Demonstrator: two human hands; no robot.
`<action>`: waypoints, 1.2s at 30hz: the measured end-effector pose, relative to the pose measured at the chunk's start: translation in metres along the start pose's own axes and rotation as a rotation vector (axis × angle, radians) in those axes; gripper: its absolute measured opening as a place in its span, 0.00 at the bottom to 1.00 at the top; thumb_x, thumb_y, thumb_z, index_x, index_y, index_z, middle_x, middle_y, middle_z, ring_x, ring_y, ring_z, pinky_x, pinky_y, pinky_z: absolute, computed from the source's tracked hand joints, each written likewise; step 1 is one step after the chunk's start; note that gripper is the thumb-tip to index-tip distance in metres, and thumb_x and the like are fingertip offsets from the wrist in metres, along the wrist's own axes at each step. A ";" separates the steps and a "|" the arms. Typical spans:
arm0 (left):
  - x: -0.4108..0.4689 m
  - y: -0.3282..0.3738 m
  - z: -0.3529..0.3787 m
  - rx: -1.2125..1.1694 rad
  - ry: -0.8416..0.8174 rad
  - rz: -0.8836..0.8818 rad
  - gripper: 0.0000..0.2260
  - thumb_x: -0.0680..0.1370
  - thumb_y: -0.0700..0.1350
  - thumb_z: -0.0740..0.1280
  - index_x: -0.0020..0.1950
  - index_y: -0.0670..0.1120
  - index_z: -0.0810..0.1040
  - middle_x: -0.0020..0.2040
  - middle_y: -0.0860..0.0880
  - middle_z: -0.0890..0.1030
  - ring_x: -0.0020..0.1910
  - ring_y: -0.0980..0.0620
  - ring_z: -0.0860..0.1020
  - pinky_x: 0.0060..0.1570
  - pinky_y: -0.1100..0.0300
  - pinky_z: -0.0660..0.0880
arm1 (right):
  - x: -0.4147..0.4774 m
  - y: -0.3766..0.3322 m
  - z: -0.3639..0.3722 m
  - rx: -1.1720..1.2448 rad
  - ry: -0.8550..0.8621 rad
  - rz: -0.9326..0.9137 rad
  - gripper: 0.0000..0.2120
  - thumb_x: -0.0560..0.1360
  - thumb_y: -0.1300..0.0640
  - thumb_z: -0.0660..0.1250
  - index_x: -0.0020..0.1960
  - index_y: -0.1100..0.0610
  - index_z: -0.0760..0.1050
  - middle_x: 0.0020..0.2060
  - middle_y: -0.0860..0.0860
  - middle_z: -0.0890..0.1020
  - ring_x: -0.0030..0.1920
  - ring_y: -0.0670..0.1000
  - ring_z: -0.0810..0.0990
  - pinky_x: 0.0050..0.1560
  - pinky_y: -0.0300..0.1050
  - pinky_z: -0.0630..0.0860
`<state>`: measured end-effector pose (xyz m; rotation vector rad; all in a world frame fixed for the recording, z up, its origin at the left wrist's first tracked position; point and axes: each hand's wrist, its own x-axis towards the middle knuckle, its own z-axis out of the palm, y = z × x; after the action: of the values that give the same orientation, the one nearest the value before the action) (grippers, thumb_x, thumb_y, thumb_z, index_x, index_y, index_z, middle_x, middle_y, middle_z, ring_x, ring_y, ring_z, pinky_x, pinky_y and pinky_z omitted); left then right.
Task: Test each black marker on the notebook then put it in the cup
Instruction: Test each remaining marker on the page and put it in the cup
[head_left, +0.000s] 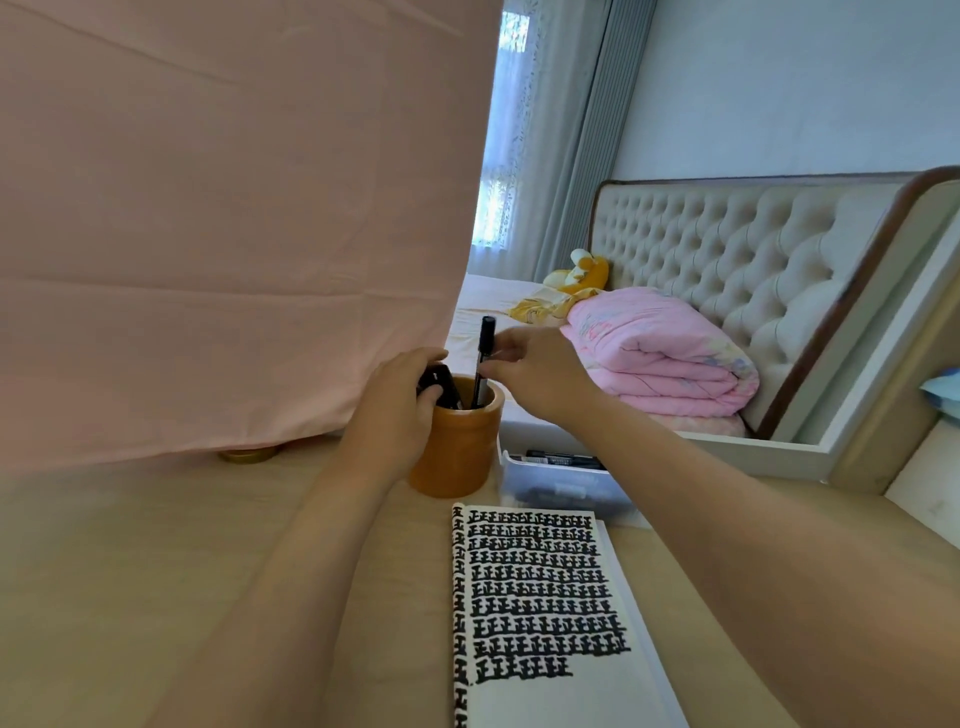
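An orange-brown cup (460, 452) stands on the table beyond the open notebook (550, 691), whose page is covered with rows of black marker strokes. My left hand (395, 410) wraps the cup's left rim, with fingers curled over the black markers (441, 387) leaning inside. My right hand (535, 371) pinches an upright black marker (484, 358) whose lower end is inside the cup.
A clear plastic box (566, 486) holding more black markers sits right of the cup. A pink cloth (223, 223) hangs at the back left, with a gold lid (249, 454) under its edge. A bed with a pink quilt (660, 358) lies beyond the table.
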<state>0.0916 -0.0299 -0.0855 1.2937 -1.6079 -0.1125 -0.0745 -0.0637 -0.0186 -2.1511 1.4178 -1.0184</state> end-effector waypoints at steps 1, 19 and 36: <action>0.000 0.001 0.000 -0.025 0.017 -0.001 0.18 0.79 0.37 0.64 0.67 0.48 0.75 0.62 0.49 0.78 0.62 0.50 0.74 0.65 0.52 0.71 | 0.001 0.001 0.003 -0.040 -0.051 0.002 0.09 0.72 0.58 0.73 0.52 0.53 0.84 0.46 0.49 0.86 0.49 0.50 0.83 0.56 0.48 0.78; -0.005 0.009 0.001 0.089 -0.110 0.115 0.19 0.80 0.47 0.64 0.71 0.52 0.69 0.66 0.52 0.72 0.65 0.54 0.67 0.62 0.61 0.64 | -0.010 0.054 -0.038 -0.377 -0.204 -0.032 0.09 0.79 0.61 0.66 0.52 0.50 0.83 0.48 0.45 0.83 0.46 0.44 0.79 0.53 0.38 0.76; -0.040 0.053 0.055 0.077 -0.306 0.359 0.13 0.81 0.50 0.63 0.66 0.54 0.76 0.61 0.58 0.75 0.58 0.59 0.72 0.56 0.63 0.74 | -0.018 0.099 -0.055 -0.682 -0.618 0.152 0.12 0.78 0.58 0.66 0.57 0.48 0.83 0.53 0.46 0.84 0.50 0.48 0.80 0.51 0.40 0.75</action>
<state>0.0111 -0.0040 -0.1045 1.0608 -2.1014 -0.0267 -0.1822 -0.0848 -0.0517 -2.4167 1.6918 0.2486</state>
